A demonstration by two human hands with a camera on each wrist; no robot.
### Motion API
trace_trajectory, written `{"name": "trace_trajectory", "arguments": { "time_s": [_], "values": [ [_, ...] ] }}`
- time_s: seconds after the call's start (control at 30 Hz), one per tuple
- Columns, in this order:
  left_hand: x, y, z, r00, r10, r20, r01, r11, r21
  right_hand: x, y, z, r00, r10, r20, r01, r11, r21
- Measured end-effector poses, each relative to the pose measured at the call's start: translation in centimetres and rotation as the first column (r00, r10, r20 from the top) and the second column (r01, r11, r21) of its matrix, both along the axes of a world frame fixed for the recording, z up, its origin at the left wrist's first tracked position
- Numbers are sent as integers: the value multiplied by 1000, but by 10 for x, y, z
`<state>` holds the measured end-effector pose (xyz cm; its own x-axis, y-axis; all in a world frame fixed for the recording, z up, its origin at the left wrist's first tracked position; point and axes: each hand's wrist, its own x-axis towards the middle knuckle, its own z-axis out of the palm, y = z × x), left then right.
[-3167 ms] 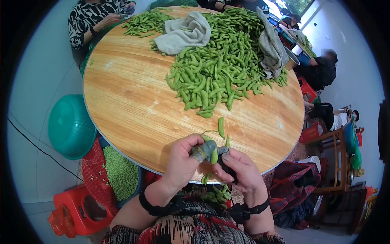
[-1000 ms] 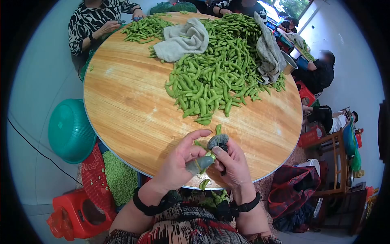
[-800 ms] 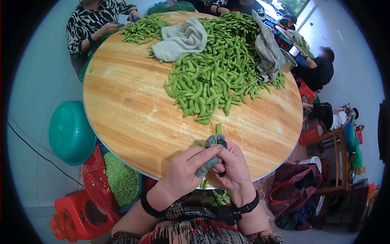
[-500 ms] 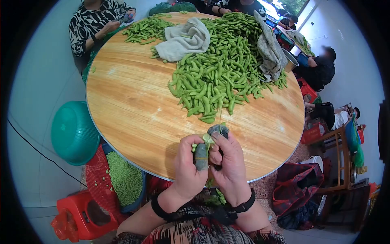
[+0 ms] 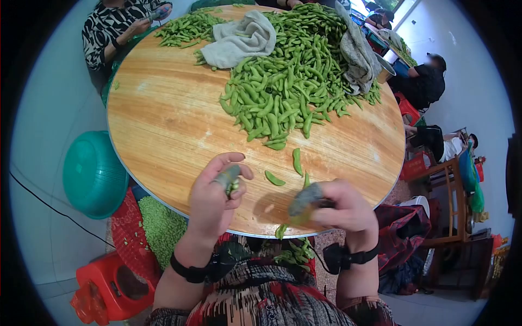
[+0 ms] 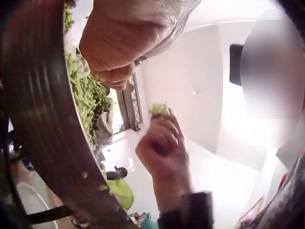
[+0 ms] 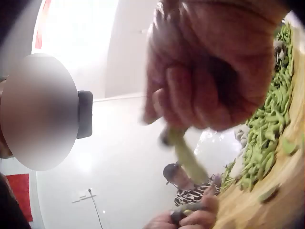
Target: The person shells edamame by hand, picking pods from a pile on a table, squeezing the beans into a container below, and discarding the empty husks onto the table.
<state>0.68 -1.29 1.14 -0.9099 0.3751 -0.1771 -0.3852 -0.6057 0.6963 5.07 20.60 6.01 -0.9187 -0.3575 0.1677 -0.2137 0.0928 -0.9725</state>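
Note:
My left hand (image 5: 209, 209) curls its fingers around shelled green beans (image 5: 234, 187), with a grey-green cover on its thumb. Apart from it, my right hand (image 5: 350, 209), blurred and wearing a dark cover (image 5: 305, 199), pinches a pod; in the right wrist view this pod (image 7: 189, 161) hangs below the right hand (image 7: 209, 71). Loose pods lie between and beyond my hands, one curved pod (image 5: 274, 178) and one longer pod (image 5: 297, 162). Farther back is a large heap of pods (image 5: 272, 108). The left wrist view shows my left hand (image 6: 128, 40) close up.
The round wooden table (image 5: 157, 130) carries a pale cloth (image 5: 239, 46) and a grey cloth (image 5: 359, 60) by the heap. At left are a teal basin (image 5: 95, 174), shelled beans (image 5: 163, 225) in a container and a red stool (image 5: 111, 285). Other people sit around.
My hands were together at a pod half a second ago. They have moved apart, left hand to the left and right hand to the right, uncovering loose pods between them.

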Motion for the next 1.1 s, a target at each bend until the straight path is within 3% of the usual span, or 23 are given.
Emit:
{"name": "trace_trajectory", "arguments": {
  "time_s": [0.03, 0.07, 0.1, 0.17, 0.2, 0.23, 0.3, 0.33, 0.4, 0.43, 0.5, 0.53, 0.6, 0.73, 0.8, 0.9, 0.97, 1.0, 1.03, 1.1],
  "values": [
    [0, -1, -3, 1000, -2, 2, 2, 1000, 5, -1, -9, -2, 996, -83, -13, 83, 943, 323],
    [1, -1, -5, 999, -1, 34, 0, 999, 36, 0, -18, -4, 986, -159, -53, 158, 779, 606],
    [1, -1, -7, 998, -2, 63, -2, 998, 66, -2, -25, -14, 985, -162, -55, 162, 778, 607],
    [4, 4, -8, 998, -9, 60, 8, 1000, 20, -7, -35, -42, 884, -286, -368, 466, 506, 726],
    [6, 7, -8, 998, -15, 60, 17, 999, -28, -8, -39, -43, 872, -309, -379, 486, 468, 738],
    [8, 10, -7, 998, -13, 58, 14, 999, -31, -8, -38, -45, 872, -307, -380, 487, 471, 735],
    [15, 18, -7, 999, -18, 36, 22, 996, -91, -8, -34, -50, 873, -412, -262, 488, 722, 490],
    [18, 22, -6, 996, -11, 88, 14, 999, -35, -6, -34, -48, 874, -407, -265, 486, 723, 491],
    [20, 27, -13, 996, -54, 74, 54, 998, -7, 5, -40, -37, 884, -412, 220, 396, 911, 116],
    [20, 29, -16, 993, -103, 56, 102, 995, 18, 8, -41, -33, 885, -409, 223, 393, 912, 114],
    [20, 29, -16, 995, -68, 77, 65, 997, 36, 13, -40, -26, 847, -203, 492, 272, 959, -73],
    [20, 31, -12, 997, -42, 63, 44, 999, -23, 16, -36, -27, 847, -202, 492, 273, 959, -75],
    [20, 32, -11, 999, -18, 49, 22, 996, -85, 20, -28, -28, 787, -11, 617, 200, 951, -238],
    [21, 39, -15, 993, 21, -113, -43, 979, -198, 21, -25, -27, 794, 37, 606, 193, 931, -310],
    [23, 42, -13, 986, 47, -162, -84, 969, -231, 21, -25, -32, 781, -29, 624, 225, 945, -238],
    [24, 41, -11, 985, -9, -171, -37, 964, -264, 22, -29, -26, 731, 11, 683, 335, 866, -372],
    [20, 32, -17, 950, -214, -228, 201, 976, -77, 23, -29, -21, 709, 41, 704, 345, 851, -397],
    [20, 33, -19, 949, -218, -227, 205, 976, -79, 23, -29, -19, 686, 72, 724, 356, 835, -420],
    [21, 35, -21, 947, -202, -249, 158, 970, -185, 24, -29, -24, 686, 71, 724, 358, 833, -421],
    [24, 41, -19, 943, -190, -273, 108, 951, -288, 24, -32, -37, 833, -142, 534, 298, 930, -217]
  ]
}}
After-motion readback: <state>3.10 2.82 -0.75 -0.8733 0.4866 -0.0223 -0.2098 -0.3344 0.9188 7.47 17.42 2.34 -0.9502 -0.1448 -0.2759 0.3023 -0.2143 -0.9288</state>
